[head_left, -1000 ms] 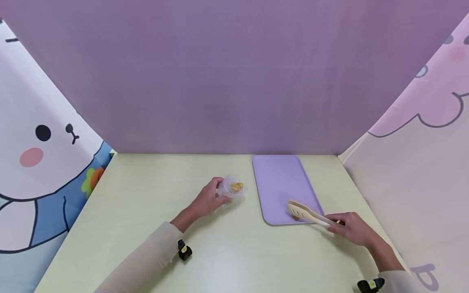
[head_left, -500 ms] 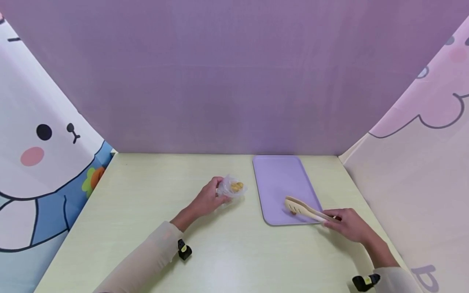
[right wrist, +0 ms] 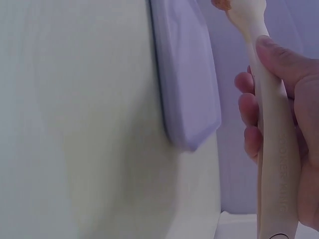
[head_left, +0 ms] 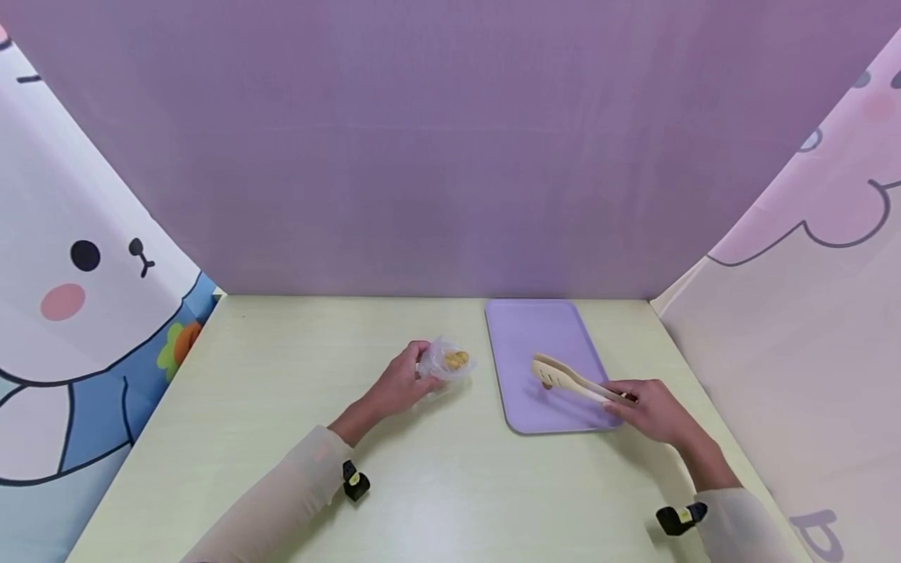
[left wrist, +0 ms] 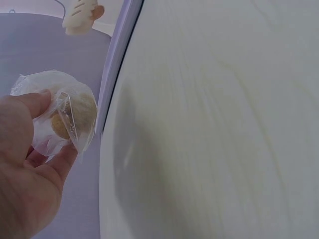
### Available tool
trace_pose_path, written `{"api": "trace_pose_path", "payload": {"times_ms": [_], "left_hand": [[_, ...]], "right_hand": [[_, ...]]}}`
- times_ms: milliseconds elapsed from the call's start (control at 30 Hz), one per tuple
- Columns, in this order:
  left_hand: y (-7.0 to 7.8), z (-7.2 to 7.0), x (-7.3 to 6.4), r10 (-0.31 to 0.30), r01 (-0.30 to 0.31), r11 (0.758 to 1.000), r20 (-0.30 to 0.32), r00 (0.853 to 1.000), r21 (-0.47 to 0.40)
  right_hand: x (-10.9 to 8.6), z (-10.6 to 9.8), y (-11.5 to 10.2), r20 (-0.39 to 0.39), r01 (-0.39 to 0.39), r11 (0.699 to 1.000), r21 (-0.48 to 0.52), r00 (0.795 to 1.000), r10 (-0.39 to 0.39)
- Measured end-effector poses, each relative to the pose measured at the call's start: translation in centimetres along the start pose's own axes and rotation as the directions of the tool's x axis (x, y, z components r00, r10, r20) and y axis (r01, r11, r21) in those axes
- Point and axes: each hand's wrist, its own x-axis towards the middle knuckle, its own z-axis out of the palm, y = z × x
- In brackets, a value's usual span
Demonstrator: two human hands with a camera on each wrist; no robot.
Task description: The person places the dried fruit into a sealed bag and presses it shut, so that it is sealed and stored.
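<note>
My left hand (head_left: 393, 391) grips a clear plastic bag (left wrist: 45, 82) over the table, left of the purple tray (head_left: 517, 328). Several rounded yellow-brown pieces (head_left: 456, 360) show in the bag; their kind cannot be told. In my right hand (head_left: 660, 410) is a pair of cream tongs (head_left: 566, 381) with slotted heads, held above the tray's near right part. Fingers and thumb wrap the handles in the right wrist view. Between the tong heads a small brown piece (left wrist: 98, 12) is pinched, mostly hidden; it shows too at the top edge of the right wrist view.
The tray lies flat on the pale wooden table (head_left: 281, 352), close to the back wall (head_left: 422, 195). Patterned cloths (head_left: 63, 328) hang at both sides. A black wrist camera (head_left: 355, 481) sits at each sleeve.
The tongs, in my right hand, have moved left and away from me, rising off the tray with the brown piece. The left hand and bag have stayed in place.
</note>
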Motion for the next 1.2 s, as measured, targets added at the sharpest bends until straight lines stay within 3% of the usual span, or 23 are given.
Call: {"api": "trace_pose_path", "payload": {"times_ms": [133, 700, 1200], "left_hand": [[0.1, 0.0, 0.0, -0.003, 0.003, 1.000, -0.001, 1.000, -0.011], [0.3, 0.1, 0.0, 0.006, -0.006, 1.000, 0.002, 1.000, -0.022], [0.4, 0.6, 0.3, 0.012, -0.011, 0.999, 0.015, 1.000, -0.039]], "right_hand": [[1.2, 0.0, -0.8, -0.027, 0.038, 0.999, -0.012, 0.999, -0.038], [5.3, 0.1, -3.6, 0.021, 0.072, 0.995, -0.063, 0.997, -0.070], [8.7, 0.6, -7.0, 0.033, 0.166, 0.984, -0.064, 0.986, -0.165]]}}
